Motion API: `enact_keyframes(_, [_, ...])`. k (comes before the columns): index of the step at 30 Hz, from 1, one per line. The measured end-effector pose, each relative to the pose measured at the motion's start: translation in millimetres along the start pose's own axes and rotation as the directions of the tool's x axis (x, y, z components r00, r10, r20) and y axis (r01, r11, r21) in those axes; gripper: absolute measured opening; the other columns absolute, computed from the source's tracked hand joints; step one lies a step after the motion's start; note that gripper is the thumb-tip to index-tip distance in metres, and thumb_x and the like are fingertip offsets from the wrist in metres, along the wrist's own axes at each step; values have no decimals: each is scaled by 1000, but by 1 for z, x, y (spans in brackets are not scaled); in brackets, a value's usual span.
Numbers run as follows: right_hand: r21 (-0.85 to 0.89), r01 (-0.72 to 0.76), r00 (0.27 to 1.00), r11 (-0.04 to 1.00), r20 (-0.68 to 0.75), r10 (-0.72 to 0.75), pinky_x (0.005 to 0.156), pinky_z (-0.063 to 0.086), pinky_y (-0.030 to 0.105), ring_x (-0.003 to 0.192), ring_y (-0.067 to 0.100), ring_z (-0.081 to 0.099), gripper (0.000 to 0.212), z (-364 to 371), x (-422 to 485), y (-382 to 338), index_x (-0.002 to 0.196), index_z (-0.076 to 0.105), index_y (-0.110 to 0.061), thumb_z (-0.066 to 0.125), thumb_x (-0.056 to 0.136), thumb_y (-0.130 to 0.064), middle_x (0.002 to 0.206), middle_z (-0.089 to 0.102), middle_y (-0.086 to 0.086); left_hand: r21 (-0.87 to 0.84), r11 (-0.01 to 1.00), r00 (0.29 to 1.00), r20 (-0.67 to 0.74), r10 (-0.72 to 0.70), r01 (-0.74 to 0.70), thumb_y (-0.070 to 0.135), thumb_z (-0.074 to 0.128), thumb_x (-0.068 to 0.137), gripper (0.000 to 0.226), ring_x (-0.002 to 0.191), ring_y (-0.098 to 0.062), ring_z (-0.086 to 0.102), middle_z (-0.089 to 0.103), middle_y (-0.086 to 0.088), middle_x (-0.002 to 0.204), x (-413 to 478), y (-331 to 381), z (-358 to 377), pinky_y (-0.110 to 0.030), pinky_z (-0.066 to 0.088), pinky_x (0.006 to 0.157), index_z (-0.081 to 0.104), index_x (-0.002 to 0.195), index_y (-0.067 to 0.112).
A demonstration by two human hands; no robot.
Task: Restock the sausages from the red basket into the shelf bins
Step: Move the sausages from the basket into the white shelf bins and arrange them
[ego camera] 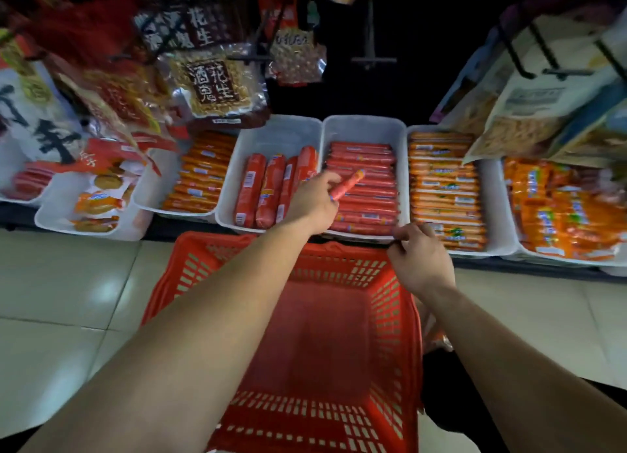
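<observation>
Red basket [397, 317] sits on the floor [68, 283] closest to the camera, in front of the shelf [509, 266]. Left to right: a white bin [278, 137] has four fat red sausages [261, 188] lying front to back. Then the left hand [315, 199] pinches one thin sausage [349, 182], tilted, tip up and to the right, over the next bin [364, 130], which is stacked with thin red ones [369, 208] lying crosswise. The right hand [422, 259] is curled at that bin's front rim; can't tell if it's gripping anything.
</observation>
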State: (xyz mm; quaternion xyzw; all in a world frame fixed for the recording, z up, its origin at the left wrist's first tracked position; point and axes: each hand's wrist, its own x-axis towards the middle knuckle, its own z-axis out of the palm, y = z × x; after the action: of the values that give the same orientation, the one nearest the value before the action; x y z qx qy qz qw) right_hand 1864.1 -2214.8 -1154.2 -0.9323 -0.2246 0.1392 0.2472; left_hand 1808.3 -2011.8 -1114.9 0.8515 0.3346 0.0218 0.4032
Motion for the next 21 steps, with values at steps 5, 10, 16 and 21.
enact_keyframes(5, [56, -70, 997, 996, -21, 72, 82, 49, 39, 105, 34, 58, 25, -7, 11, 18, 111, 68, -15, 58, 88, -20, 118, 55, 9, 245, 962, 992, 68, 103, -117, 16, 66, 93, 30, 110, -17, 63, 65, 4, 126, 31, 24, 21, -30, 50, 91, 63, 121, 26])
enact_keyframes(10, [8, -41, 999, 999, -34, 41, 90, 46, 41, 112, 34, 53, 30, 2, 21, 15, 117, 65, -17, 58, 88, -23, 119, 57, 9, 281, 951, 992, 58, 116, -127, 18, 67, 91, 38, 118, -18, 59, 61, 1, 133, 34, 6, 25, -32, 47, 101, 60, 128, 24])
enact_keyframes(16, [-285, 285, 957, 915, 136, -255, 109, 34, 48, 136, 30, 35, 66, 6, 71, -4, 148, 38, -26, 59, 87, -38, 150, 35, 4, 302, 949, 993, 100, 67, -94, 25, 65, 92, 57, 129, -24, 49, 48, -5, 143, 20, -28, 25, -35, 39, 108, 45, 145, 19])
enact_keyframes(21, [-418, 450, 869, 789, 407, -280, 123, 10, 44, 152, 26, 5, 80, 22, 126, -11, 157, -4, -36, 42, 95, -58, 167, -1, 0, 249, 960, 992, 52, 115, -124, 20, 66, 90, 64, 138, -25, 39, 43, -7, 149, 23, -35, 46, -36, 32, 116, 40, 148, 14])
